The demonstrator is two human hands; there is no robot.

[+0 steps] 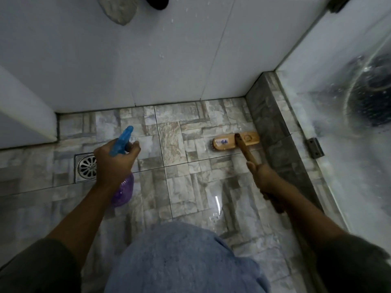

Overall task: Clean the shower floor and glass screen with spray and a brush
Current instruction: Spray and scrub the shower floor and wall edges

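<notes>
My left hand grips a spray bottle with a purple body and a blue trigger head pointing at the far part of the shower floor. My right hand grips the wooden handle of a brush. The wooden brush head rests bristles down on the stone-pattern tiles, close to the raised kerb at the right. The glass screen stands at the right, streaked and spotted with wet foam.
A round metal drain sits in the floor just left of my left hand. White wall tiles close off the back. A dark tiled kerb and a metal hinge bracket run under the glass. My blue-clad knee fills the bottom centre.
</notes>
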